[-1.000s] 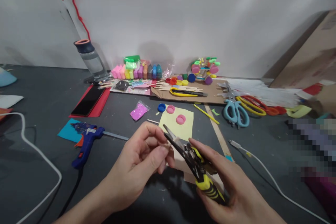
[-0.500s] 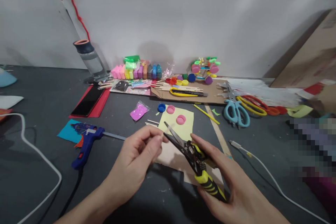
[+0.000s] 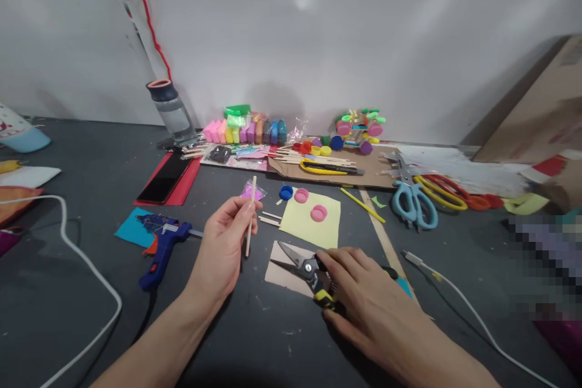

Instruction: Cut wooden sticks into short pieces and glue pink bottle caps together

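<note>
Between the thumb and fingers of my left hand (image 3: 225, 239) a thin wooden stick (image 3: 253, 191) stands nearly upright. My right hand (image 3: 364, 297) lies over the yellow-and-black handles of the snips (image 3: 304, 267), fingers curled round them. Their blades are parted and point left, low over a pale beige card (image 3: 282, 279); the palm hides part of the handles. Just beyond is a yellow paper square (image 3: 330, 230) with two pink bottle caps (image 3: 319, 213) on it. A blue cap (image 3: 286, 192) and short cut sticks (image 3: 271, 222) lie by its left edge.
At left are a blue glue gun (image 3: 163, 248), a phone (image 3: 166, 177) and a water bottle (image 3: 171, 112). Clay packs (image 3: 250, 132), a yellow cutter (image 3: 325, 167) and a cap-and-stick model (image 3: 361, 128) line the back. Blue scissors (image 3: 414, 200) and a white cable (image 3: 473, 303) are at right.
My right hand has lowered the snips onto the card, away from my left hand. The stick has been turned upright and moved left, and the view has shifted slightly.
</note>
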